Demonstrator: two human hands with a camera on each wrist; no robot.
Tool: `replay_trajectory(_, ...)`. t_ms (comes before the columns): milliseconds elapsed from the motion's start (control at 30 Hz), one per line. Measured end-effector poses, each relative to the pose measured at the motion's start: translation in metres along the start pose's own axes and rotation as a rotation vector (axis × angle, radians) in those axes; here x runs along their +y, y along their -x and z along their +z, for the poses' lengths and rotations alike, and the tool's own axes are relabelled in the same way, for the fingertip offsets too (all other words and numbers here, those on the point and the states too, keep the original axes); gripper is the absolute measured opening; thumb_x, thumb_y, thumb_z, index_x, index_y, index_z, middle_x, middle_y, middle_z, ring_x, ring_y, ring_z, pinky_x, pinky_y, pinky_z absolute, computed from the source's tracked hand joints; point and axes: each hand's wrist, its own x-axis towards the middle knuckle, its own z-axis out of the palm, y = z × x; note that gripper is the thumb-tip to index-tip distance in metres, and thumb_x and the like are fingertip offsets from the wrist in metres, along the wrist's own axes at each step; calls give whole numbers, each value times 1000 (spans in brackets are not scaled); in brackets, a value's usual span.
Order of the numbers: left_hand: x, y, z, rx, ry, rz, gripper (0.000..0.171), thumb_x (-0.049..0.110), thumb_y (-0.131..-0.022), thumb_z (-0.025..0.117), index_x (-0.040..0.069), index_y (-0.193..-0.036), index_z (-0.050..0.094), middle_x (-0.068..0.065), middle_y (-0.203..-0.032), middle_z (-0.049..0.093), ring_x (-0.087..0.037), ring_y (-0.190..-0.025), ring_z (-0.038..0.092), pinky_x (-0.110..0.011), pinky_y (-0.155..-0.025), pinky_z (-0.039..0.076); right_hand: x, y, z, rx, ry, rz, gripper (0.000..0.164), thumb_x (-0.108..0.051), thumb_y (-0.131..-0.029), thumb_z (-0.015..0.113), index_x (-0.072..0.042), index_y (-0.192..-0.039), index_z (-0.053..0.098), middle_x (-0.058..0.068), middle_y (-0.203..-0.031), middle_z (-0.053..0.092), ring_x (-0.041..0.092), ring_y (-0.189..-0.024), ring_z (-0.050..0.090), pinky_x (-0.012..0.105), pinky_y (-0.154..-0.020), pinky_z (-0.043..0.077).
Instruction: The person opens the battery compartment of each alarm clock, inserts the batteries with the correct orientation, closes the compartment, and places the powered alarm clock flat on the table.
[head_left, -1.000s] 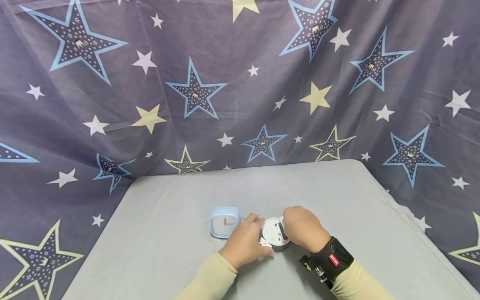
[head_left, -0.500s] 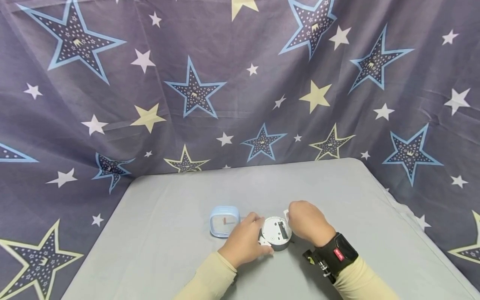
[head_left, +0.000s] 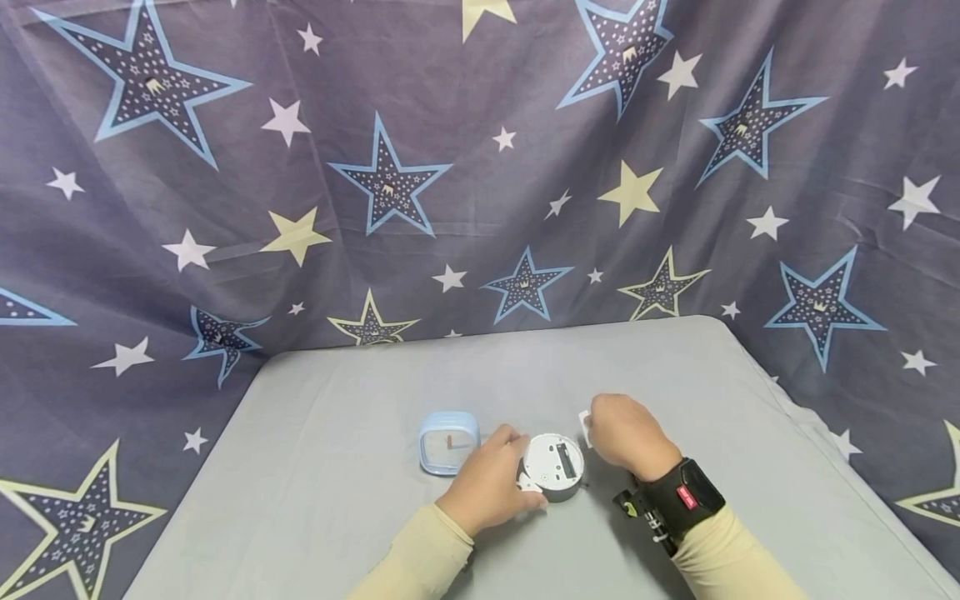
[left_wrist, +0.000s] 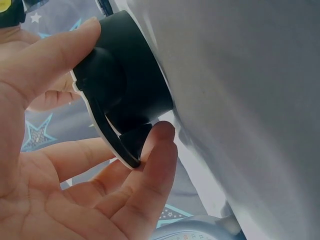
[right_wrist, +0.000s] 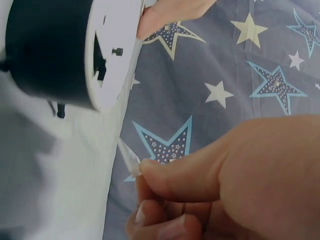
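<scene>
A round black clock (head_left: 549,468) lies face down on the table, its white back turned up and a dark battery slot (head_left: 566,460) uncovered in it. My left hand (head_left: 489,482) grips it from the left; in the left wrist view the thumb presses the black side (left_wrist: 142,65) and the fingertips hold the lower edge. To the right of the clock, my right hand (head_left: 628,435) pinches a small white battery cover (head_left: 584,428) between thumb and finger. The right wrist view shows this cover (right_wrist: 129,157) apart from the clock.
A light blue square alarm clock (head_left: 450,444) stands just left of my left hand. Grey cloth covers the table (head_left: 360,417), and a star-patterned curtain (head_left: 450,208) hangs behind and at both sides.
My right hand has drawn away to the right and slightly back with the white battery cover, which has come off the clock's back. The left hand keeps its hold in place.
</scene>
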Motion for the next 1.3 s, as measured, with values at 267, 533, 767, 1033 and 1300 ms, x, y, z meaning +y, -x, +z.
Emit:
replay_trajectory(267, 0, 0, 0, 10, 1, 0, 92, 52, -59, 83, 5, -132, 55, -4, -121, 56, -21, -103, 62, -34, -93, 50, 12, -7, 3, -21, -53, 34, 23, -23, -92, 56, -6, -79, 62, 9, -76, 62, 23, -67, 56, 42, -65, 49)
replay_trajectory(533, 0, 0, 1, 9, 5, -1, 92, 52, -60, 83, 5, -133, 54, -3, -122, 55, -21, -104, 62, -34, -93, 49, 18, -13, 16, -67, -69, 84, 21, -23, -92, 57, -4, -85, 63, 9, -78, 62, 22, -65, 54, 39, -63, 49)
replay_trajectory(767, 0, 0, 0, 6, -1, -1, 92, 52, -60, 83, 4, -133, 54, -4, -123, 55, -22, -104, 62, -34, -94, 49, 22, -15, 23, -98, -89, 128, 21, -24, -92, 56, -6, -84, 64, 7, -77, 60, 22, -62, 52, 35, -55, 43)
replay_trajectory(1033, 0, 1, 0, 10, 5, 0, 92, 51, -60, 83, 4, -133, 54, -4, -122, 55, -22, -103, 62, -35, -93, 50, 25, -16, 30, -117, -125, 153, 21, -23, -91, 55, -7, -81, 62, 6, -70, 57, 22, -59, 51, 34, -49, 40)
replay_trajectory(1300, 0, 0, 1, 3, 9, -9, 92, 51, -60, 83, 5, -134, 53, -4, -123, 55, -22, -104, 62, -35, -94, 49, 27, -17, 35, -124, -135, 170, 20, -22, -91, 55, -7, -79, 63, 6, -66, 56, 22, -56, 50, 33, -46, 39)
